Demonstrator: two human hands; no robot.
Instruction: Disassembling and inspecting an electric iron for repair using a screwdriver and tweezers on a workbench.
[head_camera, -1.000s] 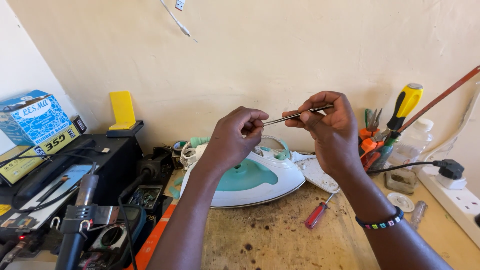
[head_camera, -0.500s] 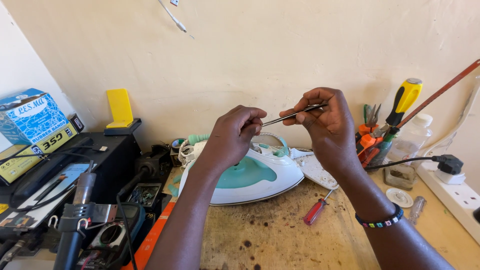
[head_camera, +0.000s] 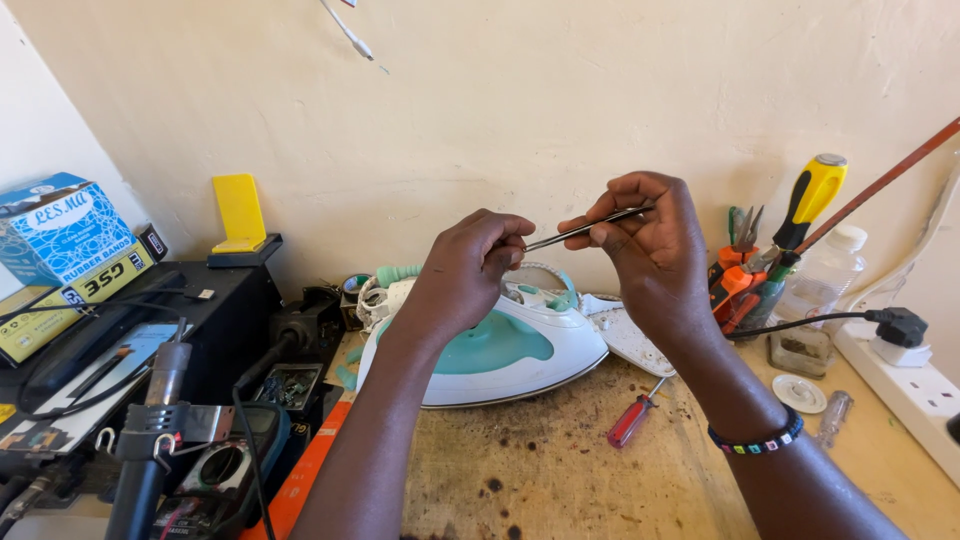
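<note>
My right hand (head_camera: 650, 245) grips a pair of thin metal tweezers (head_camera: 585, 229), held roughly level in front of the wall. My left hand (head_camera: 470, 270) is closed, fingertips pinched at the tweezers' tip; whatever sits between them is too small to make out. Both hands hover above a white and teal clothes iron (head_camera: 495, 350) resting on the stained wooden bench (head_camera: 560, 480).
A small red-handled screwdriver (head_camera: 632, 420) lies right of the iron. A holder of tools with a yellow-handled screwdriver (head_camera: 812, 200) stands at right, beside a white power strip (head_camera: 905, 385) with a black plug. Black equipment, a multimeter (head_camera: 225, 470) and a blue box (head_camera: 65, 235) crowd the left.
Both hands have drifted slightly lower and to the left in view, staying together on the tweezers. Nothing else moved.
</note>
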